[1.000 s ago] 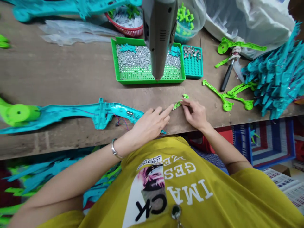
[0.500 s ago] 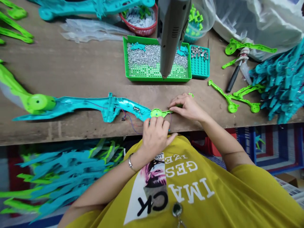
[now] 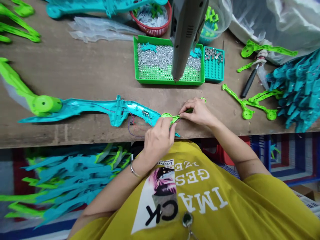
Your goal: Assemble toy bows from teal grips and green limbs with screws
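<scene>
A long turquoise plastic piece point(image 3: 96, 108), like half of a toy bow, lies lengthwise along the bench's near edge with thin wires on it. At its right end sits a light-green plastic arm point(image 3: 175, 118) with a round end. My left hand point(image 3: 160, 135) grips this joint, its fingers over the round end and its thumb beside the arm. My right hand point(image 3: 197, 111) is closed on the green arm farther right and hides most of it; the arm's small tip shows beyond the knuckles. On the left end is another green arm point(image 3: 18, 85) with a round hub.
Above the work hangs a grey electric screwdriver point(image 3: 186, 40), over a green tray point(image 3: 170, 81) of screws. Beside it are a teal box point(image 3: 214, 71) of small metal discs and a red basket point(image 3: 152, 31). Turquoise parts point(image 3: 297, 90) are stacked right; green arms point(image 3: 246, 103) lie nearby.
My left thumb has swung up from pointing right to lie against the green arm, and the left fingers now cover more of the round end. My right hand keeps its grip.
</scene>
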Demonstrator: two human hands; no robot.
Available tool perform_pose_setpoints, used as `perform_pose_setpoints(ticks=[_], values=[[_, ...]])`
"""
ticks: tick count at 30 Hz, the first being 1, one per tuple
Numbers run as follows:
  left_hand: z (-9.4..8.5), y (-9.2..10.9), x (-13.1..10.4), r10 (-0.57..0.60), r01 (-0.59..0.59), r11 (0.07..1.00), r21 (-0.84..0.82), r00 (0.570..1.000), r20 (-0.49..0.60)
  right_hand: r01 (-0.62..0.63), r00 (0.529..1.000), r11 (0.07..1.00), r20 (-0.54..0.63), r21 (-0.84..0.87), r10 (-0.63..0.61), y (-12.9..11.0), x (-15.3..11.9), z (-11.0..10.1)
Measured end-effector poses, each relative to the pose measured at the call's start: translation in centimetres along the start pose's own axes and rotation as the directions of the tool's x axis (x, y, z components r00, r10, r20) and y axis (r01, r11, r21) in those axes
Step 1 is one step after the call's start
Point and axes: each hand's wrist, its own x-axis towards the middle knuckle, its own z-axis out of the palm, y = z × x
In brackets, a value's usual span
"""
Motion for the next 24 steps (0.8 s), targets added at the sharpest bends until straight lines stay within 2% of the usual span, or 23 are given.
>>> perform_pose_setpoints(ticks=[6,10,14,18,20,24], values=[[0.2,-2.8,1.2,0.018,-0.019,1.000,-0.012,0.997,-0.073,0.002,1.000,1.000,0.003,0.002,-0.002,0.0,0.0,0.0],[0.5,-3.3,2.1,-0.014,0.012,0.999,-0.031,0.997,-0.082,0.002,1.000,1.000,0.014,0.021,-0.003,0.2,0.0,0.0],[0.5,-2.7,3.0,-0.088,0.089,0.995,0.043,0.996,-0.014,0.012,1.000,0.999,0.010,0.029,-0.013,0.2,0.1,0.1],[0.0,-1.8,3.8,-0.194,0.183,0.976,0.114,0.977,0.090,0.012,1.000,1.000,0.001,0.023,-0.012,0.2,0.0,0.2],[-0.3,-1.7,4.1,-0.197,0.185,0.978,0.095,0.972,0.129,0.014,1.000,1.000,0.001,0.021,-0.014,0.2,0.0,0.2],[-0.7,-2.1,3.9,-0.125,0.127,0.992,-0.001,0.979,0.160,0.019,1.000,0.999,0.004,0.025,-0.019,0.2,-0.1,0.1]])
